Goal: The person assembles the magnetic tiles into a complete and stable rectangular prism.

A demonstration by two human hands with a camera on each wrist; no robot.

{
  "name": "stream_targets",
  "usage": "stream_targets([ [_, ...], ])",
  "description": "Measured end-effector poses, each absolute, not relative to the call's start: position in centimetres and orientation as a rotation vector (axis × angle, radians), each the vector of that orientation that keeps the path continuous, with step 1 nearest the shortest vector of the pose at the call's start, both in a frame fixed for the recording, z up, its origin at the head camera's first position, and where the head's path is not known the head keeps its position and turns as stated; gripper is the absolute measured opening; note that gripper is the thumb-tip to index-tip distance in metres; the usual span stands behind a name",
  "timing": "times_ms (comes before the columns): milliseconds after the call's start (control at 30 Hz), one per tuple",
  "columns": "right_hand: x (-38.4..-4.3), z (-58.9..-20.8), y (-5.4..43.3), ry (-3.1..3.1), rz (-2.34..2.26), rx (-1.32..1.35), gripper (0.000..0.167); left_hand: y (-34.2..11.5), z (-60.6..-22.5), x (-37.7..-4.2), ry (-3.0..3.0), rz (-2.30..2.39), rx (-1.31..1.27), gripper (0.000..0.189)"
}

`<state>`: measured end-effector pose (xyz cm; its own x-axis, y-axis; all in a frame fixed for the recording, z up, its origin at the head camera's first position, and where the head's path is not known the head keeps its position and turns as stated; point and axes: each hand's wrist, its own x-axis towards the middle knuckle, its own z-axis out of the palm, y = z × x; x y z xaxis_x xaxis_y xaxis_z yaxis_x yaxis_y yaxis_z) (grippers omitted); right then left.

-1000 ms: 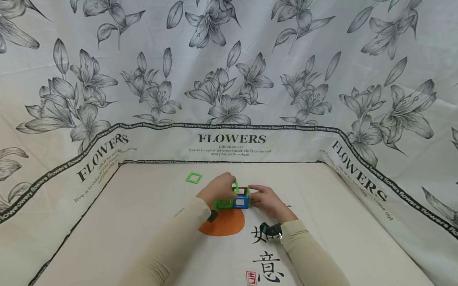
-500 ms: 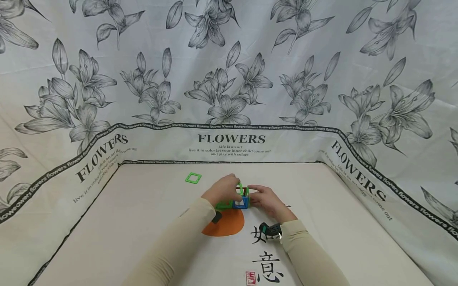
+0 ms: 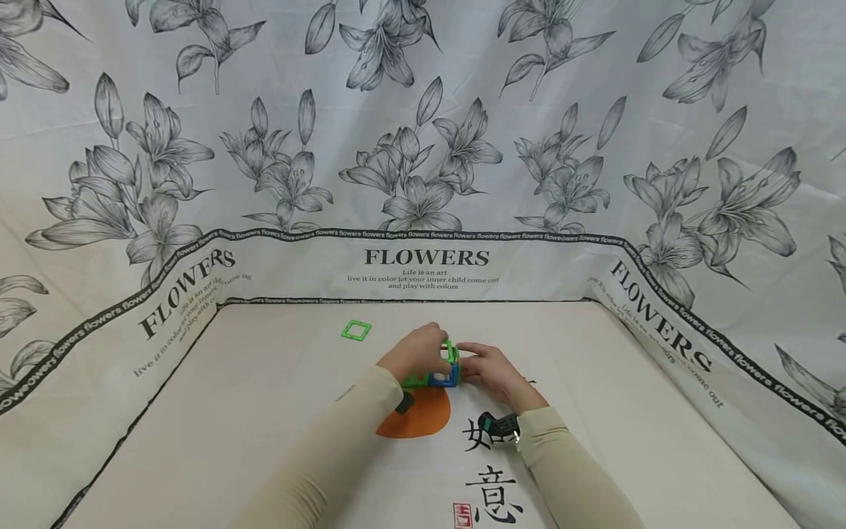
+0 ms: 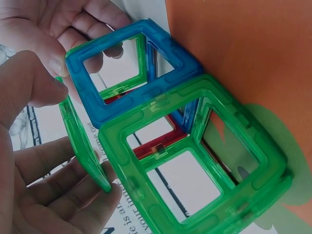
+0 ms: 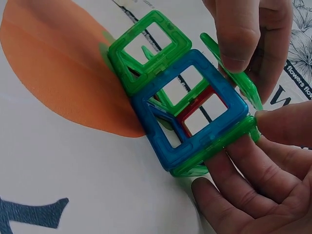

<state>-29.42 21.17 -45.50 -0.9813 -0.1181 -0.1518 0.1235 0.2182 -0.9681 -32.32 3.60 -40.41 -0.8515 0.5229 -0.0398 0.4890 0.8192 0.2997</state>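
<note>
A small structure of see-through square magnetic tiles stands on the cloth, with a blue tile [image 5: 153,105] and a green tile [image 4: 117,141] side by side and red ones behind. My left hand [image 3: 418,353] pinches a loose green magnetic tile [image 4: 83,139] between thumb and fingers. It holds that tile slanted, close above the structure's top edge. My right hand [image 3: 492,371] is at the structure's right end. Its thumb and fingers [image 5: 251,178] grip a green side tile [image 5: 219,144] there. In the head view, my left hand hides much of the structure.
Another green square tile [image 3: 356,330] lies flat at the back left. The white cloth [image 3: 231,411] carries a printed orange disc [image 3: 423,415] and black characters [image 3: 494,496]. A hanging flower-print cloth [image 3: 426,184] closes the back and sides.
My left hand has shifted a little to the right with the green tile, bringing it over the blue part of the structure. My right hand has stayed in place.
</note>
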Motion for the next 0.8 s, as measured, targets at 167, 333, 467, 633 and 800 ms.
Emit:
stream_targets([
  [167, -29.5, -45.53, 21.25, 2.278, -1.853, 0.002, 0.048, 3.81, -40.64, -32.51, 2.874, 0.433, 0.803, 0.053],
  [333, -29.43, -45.48, 21.27, 2.275, -1.855, -0.011, 0.048, 3.96, -40.7, -32.46, 2.876, 0.42, 0.848, 0.048],
  [467, -29.35, -45.45, 21.28, 2.276, -1.862, -0.01, 0.048, 4.09, -40.63, -32.32, 2.872, 0.427, 0.852, 0.044],
  [633, -29.27, -45.45, 21.41, 2.269, -1.87, -0.021, 0.047, 4.24, -40.56, -32.16, 2.863, 0.441, 0.849, 0.04],
  [800, -29.15, -45.42, 21.52, 2.259, -1.872, -0.044, 0.048, 4.3, -40.62, -31.97, 2.861, 0.45, 0.845, 0.036],
])
